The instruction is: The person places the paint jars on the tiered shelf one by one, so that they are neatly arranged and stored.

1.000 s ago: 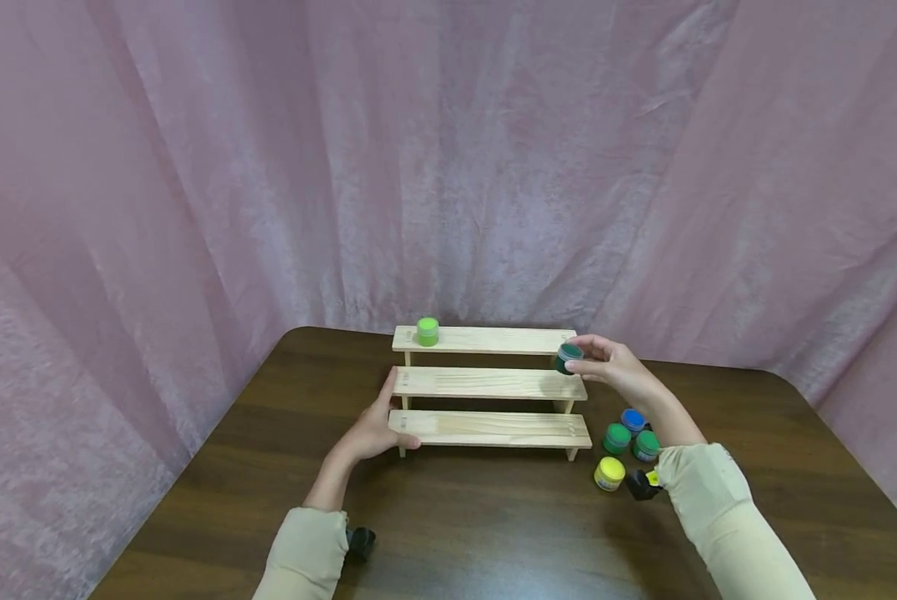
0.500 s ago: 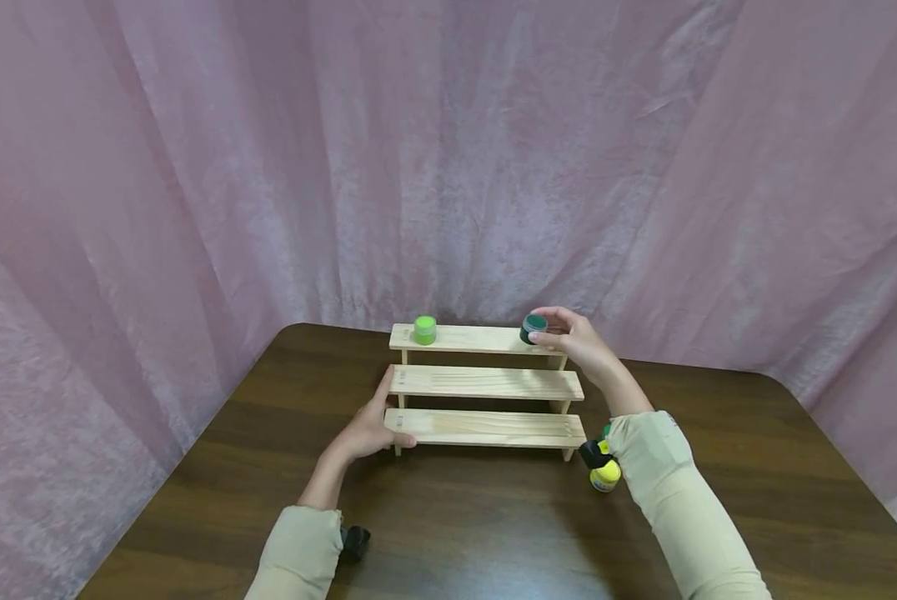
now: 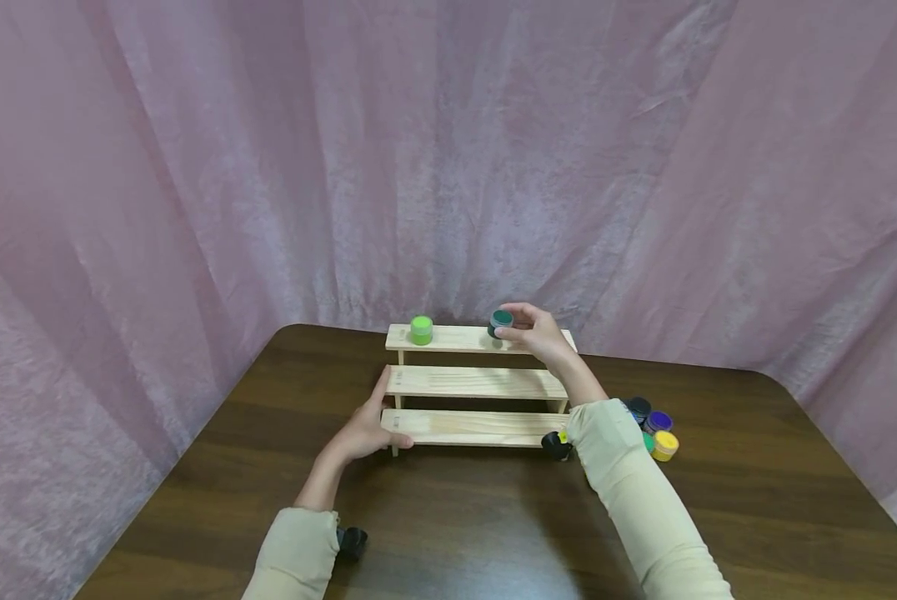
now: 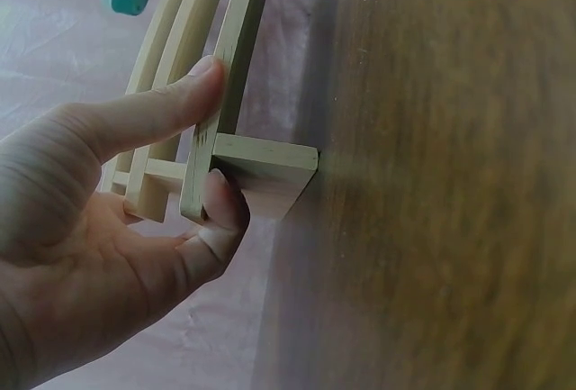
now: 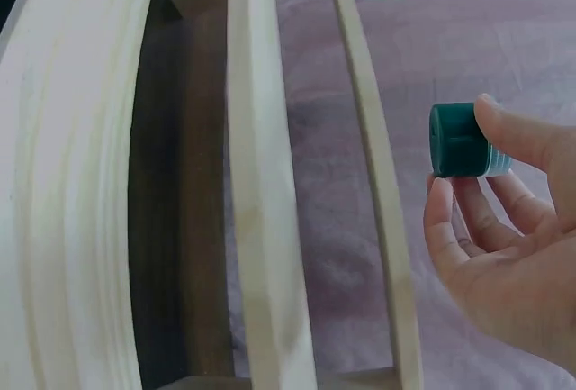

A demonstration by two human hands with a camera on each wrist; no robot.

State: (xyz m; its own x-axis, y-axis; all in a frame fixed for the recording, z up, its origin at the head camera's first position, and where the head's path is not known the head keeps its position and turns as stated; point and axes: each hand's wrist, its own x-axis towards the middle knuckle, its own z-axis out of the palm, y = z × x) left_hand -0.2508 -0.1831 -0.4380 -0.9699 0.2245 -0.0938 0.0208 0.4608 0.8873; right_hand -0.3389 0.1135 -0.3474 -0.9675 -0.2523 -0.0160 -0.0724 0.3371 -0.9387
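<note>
A three-step wooden rack [image 3: 478,382] stands on the table. My left hand [image 3: 363,432] grips its left end; in the left wrist view the thumb [image 4: 175,106] lies on the lowest board and a fingertip curls beneath it. My right hand [image 3: 542,335] pinches a small dark green paint jar [image 3: 500,319] between thumb and fingers, over the right half of the top step. The right wrist view shows this jar [image 5: 456,140] apart from the top board. A light green jar [image 3: 422,330] sits near the top step's left end.
Several paint jars stand right of the rack, partly hidden by the right sleeve: a yellow one [image 3: 665,445], a purple one [image 3: 658,422] and a dark-lidded one [image 3: 638,407]. A pink curtain [image 3: 448,167] hangs behind the brown table [image 3: 448,533].
My right hand has carried the dark green jar leftward and up, from beside the rack's right end to over the top step. My left hand keeps its grip on the rack.
</note>
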